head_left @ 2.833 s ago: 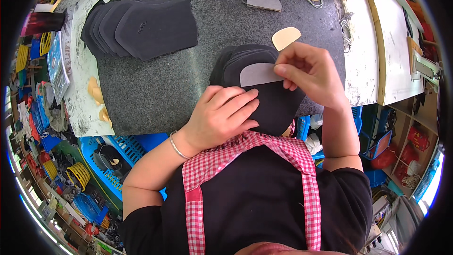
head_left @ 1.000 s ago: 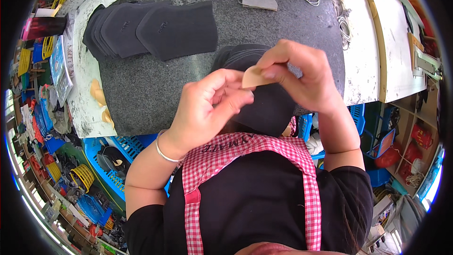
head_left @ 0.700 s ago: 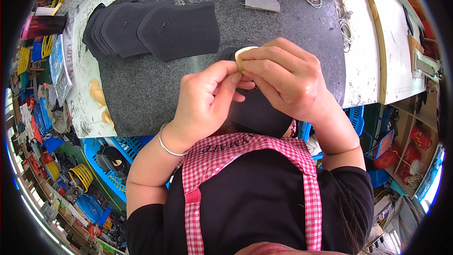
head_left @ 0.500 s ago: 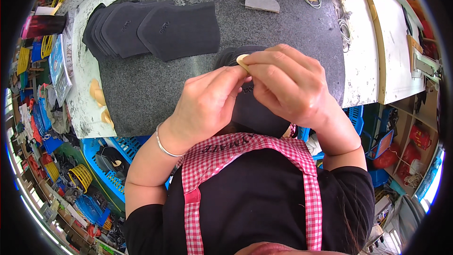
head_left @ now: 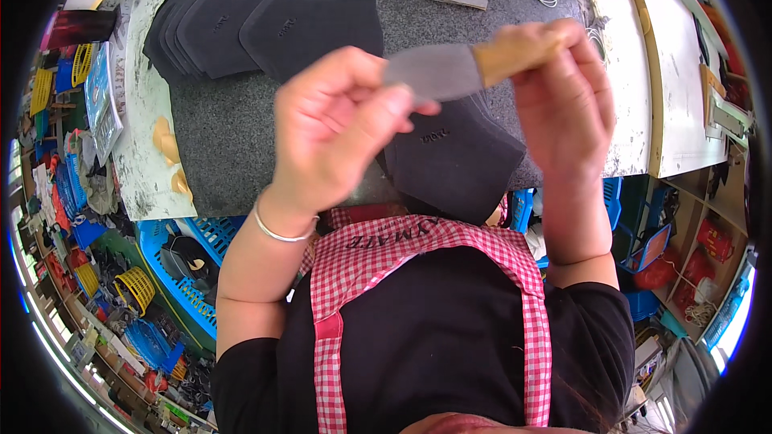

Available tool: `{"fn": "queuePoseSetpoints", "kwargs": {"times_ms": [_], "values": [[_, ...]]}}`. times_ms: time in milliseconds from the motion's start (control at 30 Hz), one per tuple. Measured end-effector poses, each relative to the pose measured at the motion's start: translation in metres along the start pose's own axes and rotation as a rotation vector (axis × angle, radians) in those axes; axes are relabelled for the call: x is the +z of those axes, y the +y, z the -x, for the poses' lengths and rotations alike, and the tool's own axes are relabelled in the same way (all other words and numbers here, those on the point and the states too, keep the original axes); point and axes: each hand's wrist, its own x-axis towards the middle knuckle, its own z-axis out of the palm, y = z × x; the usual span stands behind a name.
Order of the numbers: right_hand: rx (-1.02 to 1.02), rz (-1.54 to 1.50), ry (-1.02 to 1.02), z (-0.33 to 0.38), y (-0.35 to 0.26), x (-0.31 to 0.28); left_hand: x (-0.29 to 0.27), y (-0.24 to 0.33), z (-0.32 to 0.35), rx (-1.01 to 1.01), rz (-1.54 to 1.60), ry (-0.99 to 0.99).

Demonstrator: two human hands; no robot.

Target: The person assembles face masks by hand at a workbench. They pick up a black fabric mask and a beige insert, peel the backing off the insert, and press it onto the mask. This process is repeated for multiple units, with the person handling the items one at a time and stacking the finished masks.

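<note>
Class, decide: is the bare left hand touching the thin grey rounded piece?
Touching: the head view shows the left hand pinching the left end of the thin grey rounded piece.

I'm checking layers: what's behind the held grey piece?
Past the lower edge of the grey piece shows the black stack; past its upper, the table. What's directly behind is covered.

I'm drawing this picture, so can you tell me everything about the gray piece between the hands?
The gray piece looks thin, flat and fabric-like, with curved edges, though it is a bit blurred. A tan, paper-like layer shows at its right end, angled slightly upward in the picture. The left hand pinches the gray end, and the right hand grips the tan end. It seems held up above the black sheets.
</note>
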Motion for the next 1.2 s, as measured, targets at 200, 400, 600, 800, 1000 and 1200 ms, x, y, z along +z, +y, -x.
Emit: {"fn": "queuePoseSetpoints", "kwargs": {"times_ms": [200,400,600,800,1000,1200], "values": [[0.324,1.034,-0.862,0.007,-0.049,-0.031,-0.018,0.013,0.004,0.399,-0.858,0.063],[-0.100,0.911,-0.196,0.020,-0.013,0.016,0.009,-0.015,0.007,0.786,-1.071,-0.091],[0.438,0.719,-0.087,0.002,-0.016,-0.018,-0.001,-0.043,0.054,0.603,-1.224,-0.365],[0.519,0.858,-0.273,-0.002,0.007,-0.023,-0.007,-0.054,0.069,0.609,-1.324,-0.322],[0.109,1.216,-0.470,-0.004,0.016,-0.019,-0.005,-0.048,0.061,0.522,-1.254,-0.331],[-0.054,1.722,-0.248,-0.041,0.006,-0.010,-0.025,-0.029,0.046,0.455,-1.100,-0.400]]}}
